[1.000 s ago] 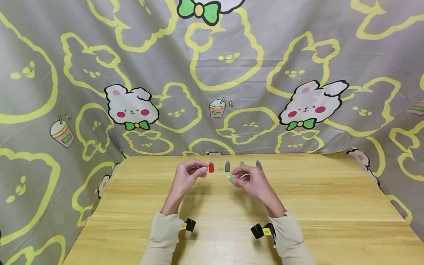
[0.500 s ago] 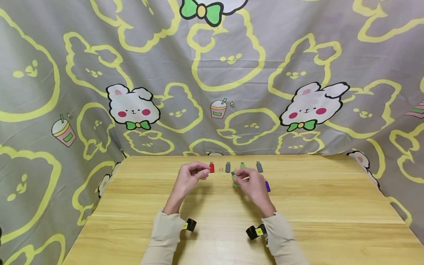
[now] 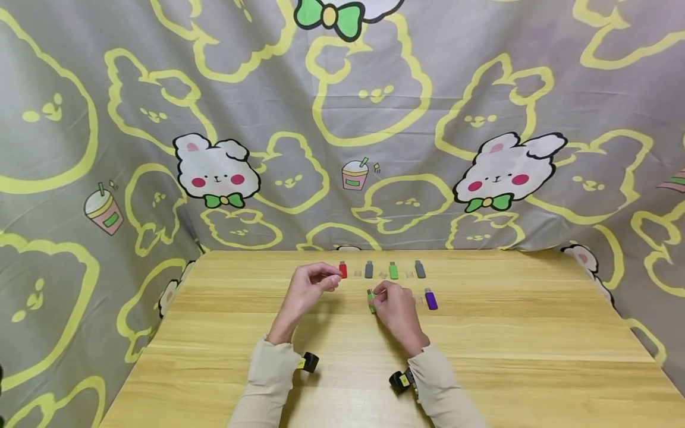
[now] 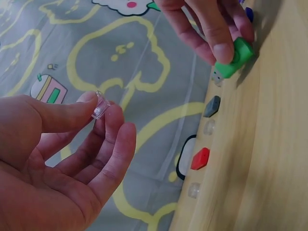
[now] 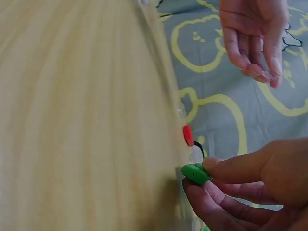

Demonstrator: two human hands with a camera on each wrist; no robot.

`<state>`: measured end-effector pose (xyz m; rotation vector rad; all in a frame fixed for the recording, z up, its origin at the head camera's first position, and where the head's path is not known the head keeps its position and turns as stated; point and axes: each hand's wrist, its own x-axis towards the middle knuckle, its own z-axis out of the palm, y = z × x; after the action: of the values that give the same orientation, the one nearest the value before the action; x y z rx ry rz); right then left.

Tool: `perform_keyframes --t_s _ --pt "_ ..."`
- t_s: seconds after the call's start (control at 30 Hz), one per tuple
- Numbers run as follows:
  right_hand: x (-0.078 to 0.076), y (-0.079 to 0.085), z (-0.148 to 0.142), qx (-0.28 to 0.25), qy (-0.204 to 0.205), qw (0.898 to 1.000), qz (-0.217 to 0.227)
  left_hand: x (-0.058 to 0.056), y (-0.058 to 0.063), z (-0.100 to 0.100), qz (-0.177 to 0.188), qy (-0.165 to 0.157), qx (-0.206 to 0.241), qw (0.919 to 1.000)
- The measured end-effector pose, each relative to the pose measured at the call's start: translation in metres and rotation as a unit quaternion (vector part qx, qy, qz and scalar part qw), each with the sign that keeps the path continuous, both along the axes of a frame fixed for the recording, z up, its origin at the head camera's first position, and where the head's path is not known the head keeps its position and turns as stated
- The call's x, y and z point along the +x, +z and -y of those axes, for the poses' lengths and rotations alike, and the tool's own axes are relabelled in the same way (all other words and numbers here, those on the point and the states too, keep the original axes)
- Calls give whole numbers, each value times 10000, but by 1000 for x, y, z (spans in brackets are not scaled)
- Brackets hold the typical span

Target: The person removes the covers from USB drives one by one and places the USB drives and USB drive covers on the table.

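Thumb and forefinger of my left hand [image 3: 310,291] pinch a small clear plastic cap [image 4: 100,107], raised in front of the curtain in the left wrist view. Opposite it, my right hand [image 3: 397,309] pinches a green USB stick [image 3: 371,301] low over the table, its metal plug pointing toward the back. In the right wrist view the green stick's rounded end [image 5: 195,173] sticks out between thumb and fingers. Cap and stick are apart, a short gap between the hands. Beyond them lies a row with a red USB stick [image 3: 343,270], a grey one [image 3: 368,270] and another green one [image 3: 393,271].
A second grey USB stick [image 3: 420,270] ends the back row. Clear caps, such as this cap [image 3: 357,273], lie between the sticks. Right of my right hand lies a purple USB stick [image 3: 430,299] beside a clear cap. A patterned curtain [image 3: 374,119] hangs behind the wooden table [image 3: 214,356].
My right hand has come nearer to me and turned the green USB stick from pointing left to pointing toward the back. The purple stick is uncovered. My left hand stays nearly still.
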<state>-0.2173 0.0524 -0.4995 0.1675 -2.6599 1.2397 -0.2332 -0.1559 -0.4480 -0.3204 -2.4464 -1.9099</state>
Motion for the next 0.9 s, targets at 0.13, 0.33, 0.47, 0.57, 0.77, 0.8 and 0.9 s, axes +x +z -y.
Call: perform_keyframes --t_s 0.13,0.33,0.47,0.57,0.77,0.8,0.9 --pt "2 -3 3 156 -22 9997 -177 -1 -2 -1 -5 -1 -47 10000" --pt "3 -5 6 598 -144 9970 -467 -1 -4 -2 28 -75 -87 9999" --pt "4 -6 7 922 -191 9945 -464 0 -7 -1 129 -136 -138 9997" --pt "4 -6 8 1083 -229 9930 -410 -1 -9 -2 173 -178 -196 9995" --pt "6 2 3 982 -172 9942 -413 -1 -15 -7 136 -264 -423 9987" --pt "6 5 1 914 -167 9948 -422 -1 -16 -8 120 -261 -492 9984" --pt "5 15 -5 654 -159 9968 -442 -1 -19 -11 63 -243 -775 9967"
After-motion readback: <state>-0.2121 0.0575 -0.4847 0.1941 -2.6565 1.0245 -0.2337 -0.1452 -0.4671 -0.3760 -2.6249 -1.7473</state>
